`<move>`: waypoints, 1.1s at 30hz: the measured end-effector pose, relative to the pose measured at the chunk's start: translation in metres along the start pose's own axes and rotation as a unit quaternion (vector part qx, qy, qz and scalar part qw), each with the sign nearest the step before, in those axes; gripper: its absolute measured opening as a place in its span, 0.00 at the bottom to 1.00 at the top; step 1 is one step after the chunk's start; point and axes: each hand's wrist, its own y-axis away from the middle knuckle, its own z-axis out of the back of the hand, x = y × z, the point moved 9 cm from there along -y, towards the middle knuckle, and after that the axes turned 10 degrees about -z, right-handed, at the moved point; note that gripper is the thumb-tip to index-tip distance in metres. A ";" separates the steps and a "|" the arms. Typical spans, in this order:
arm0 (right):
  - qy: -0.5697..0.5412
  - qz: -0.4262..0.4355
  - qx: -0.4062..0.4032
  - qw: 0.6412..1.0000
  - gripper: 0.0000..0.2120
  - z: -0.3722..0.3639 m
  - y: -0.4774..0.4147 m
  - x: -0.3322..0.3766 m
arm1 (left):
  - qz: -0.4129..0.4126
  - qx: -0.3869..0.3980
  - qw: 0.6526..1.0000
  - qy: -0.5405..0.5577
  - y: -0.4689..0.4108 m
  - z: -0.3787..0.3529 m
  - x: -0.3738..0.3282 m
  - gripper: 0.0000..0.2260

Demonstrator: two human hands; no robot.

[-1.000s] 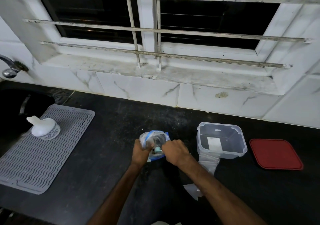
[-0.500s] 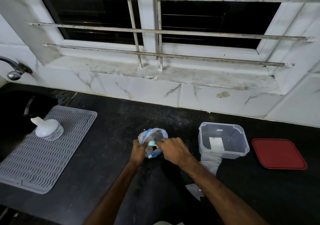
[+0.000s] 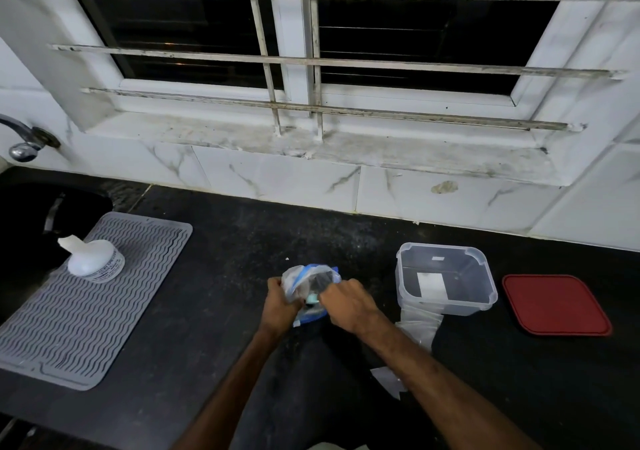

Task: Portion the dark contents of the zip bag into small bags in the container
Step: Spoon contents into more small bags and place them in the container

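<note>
Zip bag [image 3: 320,276], clear with blue trim, stands mid-tabletop [image 3: 214,293], mouth up, dark contents showing inside. Left hand [image 3: 280,302] grip: fingers curled round the bag's 9 o'clock edge. Right hand [image 3: 346,302] grip: fingers curled on the 3 o'clock edge. A small teal item [image 3: 312,299] shows at the fingertips; what it is cannot be told. Container [image 3: 403,286], clear and open-topped, sits at 3 o'clock from the bag, apart from it, with a white slip inside. Small clear bags [image 3: 419,325] lie against its 6 o'clock side. Red lid [image 3: 556,305] lies flat at the container's 3 o'clock. Grey ridged mat [image 3: 69,328] carrying a white bottle [image 3: 91,259] lies at the bag's 9 o'clock.
</note>
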 end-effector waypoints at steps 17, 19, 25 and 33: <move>-0.190 -0.127 0.041 0.973 0.12 -0.038 -0.007 -0.014 | 0.167 -0.024 0.985 0.024 0.022 -0.003 0.045 0.24; -0.198 -0.128 0.042 0.971 0.12 -0.041 -0.008 -0.013 | 0.179 -0.023 0.983 0.043 0.025 -0.009 0.047 0.19; -0.251 -0.197 0.066 0.945 0.13 -0.051 -0.005 -0.027 | 0.161 -0.060 0.984 0.039 0.024 -0.001 0.051 0.16; -0.425 -0.256 0.154 0.854 0.12 -0.090 -0.004 -0.034 | 0.112 -0.011 0.990 0.080 0.023 -0.012 0.033 0.22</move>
